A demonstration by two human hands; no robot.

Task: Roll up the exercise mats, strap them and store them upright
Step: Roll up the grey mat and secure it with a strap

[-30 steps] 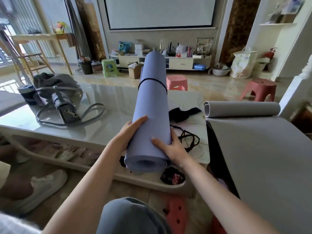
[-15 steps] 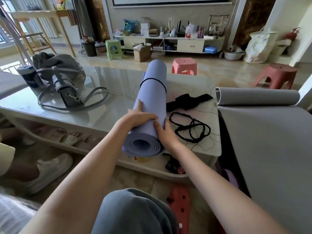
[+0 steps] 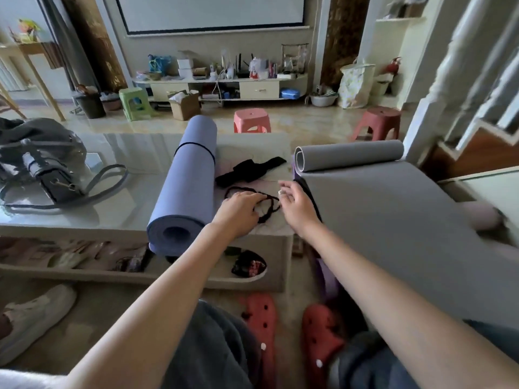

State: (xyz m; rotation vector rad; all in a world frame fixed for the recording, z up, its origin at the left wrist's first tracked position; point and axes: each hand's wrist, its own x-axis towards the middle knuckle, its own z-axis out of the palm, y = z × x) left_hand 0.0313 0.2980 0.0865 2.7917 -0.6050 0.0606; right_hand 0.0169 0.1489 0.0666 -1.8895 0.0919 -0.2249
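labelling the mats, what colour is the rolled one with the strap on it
Lavender blue mat, with a thin black strap near its far end; the head view shows it.

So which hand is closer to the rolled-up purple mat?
The left. The left hand rests on the black elastic loops just beside the purple mat. The right hand is farther away, past the loops, by the edge of the grey mat.
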